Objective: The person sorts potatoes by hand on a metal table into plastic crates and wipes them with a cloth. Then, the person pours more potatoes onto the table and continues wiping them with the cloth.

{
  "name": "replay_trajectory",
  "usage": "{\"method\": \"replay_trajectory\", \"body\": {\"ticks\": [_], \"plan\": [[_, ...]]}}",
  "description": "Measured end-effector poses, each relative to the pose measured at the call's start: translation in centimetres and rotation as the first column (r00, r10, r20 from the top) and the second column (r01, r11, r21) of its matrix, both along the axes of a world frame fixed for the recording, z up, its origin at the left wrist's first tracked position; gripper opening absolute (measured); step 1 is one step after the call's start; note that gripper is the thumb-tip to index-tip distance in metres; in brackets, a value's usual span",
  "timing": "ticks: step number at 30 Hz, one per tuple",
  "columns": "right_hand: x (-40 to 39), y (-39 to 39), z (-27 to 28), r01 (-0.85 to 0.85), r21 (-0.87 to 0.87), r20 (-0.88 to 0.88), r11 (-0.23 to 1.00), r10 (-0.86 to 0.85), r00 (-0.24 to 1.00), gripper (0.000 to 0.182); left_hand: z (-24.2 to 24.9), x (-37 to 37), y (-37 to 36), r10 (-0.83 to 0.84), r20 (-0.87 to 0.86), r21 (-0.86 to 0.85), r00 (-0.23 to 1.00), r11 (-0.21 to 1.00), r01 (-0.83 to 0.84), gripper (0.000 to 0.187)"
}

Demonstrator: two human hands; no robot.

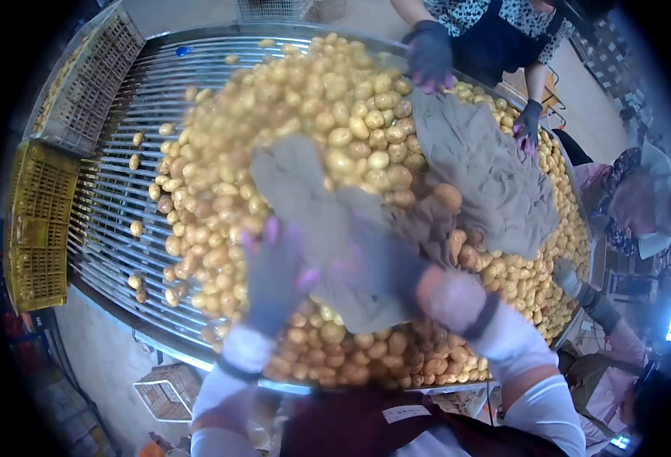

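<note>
A heap of yellow-brown potatoes (221, 190) lies under both of my gloved hands. A grey-brown cloth (297, 175) is spread over part of the heap. My left hand (274, 270), in a grey glove with purple fingertips, is at the cloth's left edge, fingers apart. On the right side of this cloth is my right hand (385, 263), gloved alike; motion blur smears its fingers, so its grip cannot be made out. Darker, wetter-looking potatoes (350, 354) lie nearest my body. A second grey cloth (488, 175) covers potatoes to the right.
The potatoes rest on a metal roller table (114, 221). White crates (95, 84) and a yellow crate (42, 221) line its left end. Across stands a co-worker with gloved hands (430, 61) by the second cloth. Another person's gloved hand (568, 278) reaches in from the right.
</note>
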State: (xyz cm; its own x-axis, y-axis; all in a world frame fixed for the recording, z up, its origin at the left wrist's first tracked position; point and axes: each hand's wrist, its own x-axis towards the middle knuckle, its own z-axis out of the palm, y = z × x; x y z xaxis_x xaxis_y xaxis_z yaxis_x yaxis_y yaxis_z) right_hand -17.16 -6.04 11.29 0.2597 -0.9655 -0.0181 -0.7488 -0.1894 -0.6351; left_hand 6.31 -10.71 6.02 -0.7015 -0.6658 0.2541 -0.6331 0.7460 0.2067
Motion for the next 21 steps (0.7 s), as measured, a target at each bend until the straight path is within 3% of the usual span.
{"method": "replay_trajectory", "body": {"ticks": [1,3,5,6,8,9,11,13,14,17,19,20,21], "plan": [[0.2,-2.1,-0.5,-0.003,0.126,-0.078,0.992,0.013,0.997,0.036,0.3,-0.9,-2.3,0.005,-0.13,-0.07,0.991,0.997,-0.014,0.062],[-1.7,-7.1,-5.8,0.049,0.296,-0.131,0.954,-0.01,0.991,0.04,-0.3,-2.4,-6.0,0.119,-0.004,-0.104,0.993,0.987,-0.119,0.053],[-2.5,-10.1,-6.2,0.127,0.264,-0.036,0.956,-0.122,0.992,0.04,-0.9,-3.9,-9.0,0.179,-0.054,-0.189,0.982,0.964,-0.186,0.046],[-2.0,-10.3,-4.4,0.169,0.262,-0.147,0.95,-0.134,0.98,0.039,-1.5,-4.3,-9.7,0.193,-0.048,-0.211,0.98,0.957,-0.199,0.044],[-1.4,-9.4,-5.6,0.194,0.191,-0.158,0.962,-0.165,0.974,0.038,-3.3,-4.7,-10.3,0.217,-0.035,-0.261,0.975,0.94,-0.219,0.041],[-1.2,-9.6,-5.8,0.209,0.146,-0.162,0.967,-0.185,0.969,0.037,-5.0,-4.2,-10.2,0.18,-0.109,-0.212,0.978,0.957,-0.2,0.041],[0.0,-5.9,0.7,0.014,0.221,-0.349,0.975,0.066,0.935,0.037,-4.3,-2.3,-6.9,0.099,-0.141,-0.058,0.985,0.992,-0.108,0.045],[-1.3,-1.5,-0.9,-0.112,-0.013,-0.352,0.994,0.101,0.93,0.044,-2.3,0.1,-2.3,0.015,-0.146,0.041,0.989,0.999,-0.01,0.051],[-1.8,1.1,-2.1,-0.07,-0.271,-0.043,0.96,0.06,0.997,0.051,-1.0,1.0,-0.3,-0.027,-0.129,0.07,0.991,0.997,0.036,0.055],[-2.2,2.5,-3.4,-0.189,-0.276,-0.249,0.942,0.119,0.961,0.057,-1.5,1.1,1.3,0.026,-0.085,0.058,0.996,0.998,-0.021,0.049],[-2.0,-0.1,-5.5,-0.21,-0.249,-0.375,0.945,0.106,0.921,0.06,-1.5,-0.6,-0.7,0.028,0.082,0.03,0.996,0.999,-0.031,0.043],[-1.7,-2.7,-5.3,-0.189,-0.148,-0.435,0.971,0.108,0.894,0.061,-1.2,-1.6,-2.7,0.03,0.162,-0.001,0.986,1.0,-0.03,0.04],[-1.2,-5.3,-5.0,-0.159,-0.04,-0.49,0.986,0.119,0.863,0.062,-1.9,-2.1,-4.1,0.066,0.128,-0.001,0.99,0.998,-0.066,0.038]]}}
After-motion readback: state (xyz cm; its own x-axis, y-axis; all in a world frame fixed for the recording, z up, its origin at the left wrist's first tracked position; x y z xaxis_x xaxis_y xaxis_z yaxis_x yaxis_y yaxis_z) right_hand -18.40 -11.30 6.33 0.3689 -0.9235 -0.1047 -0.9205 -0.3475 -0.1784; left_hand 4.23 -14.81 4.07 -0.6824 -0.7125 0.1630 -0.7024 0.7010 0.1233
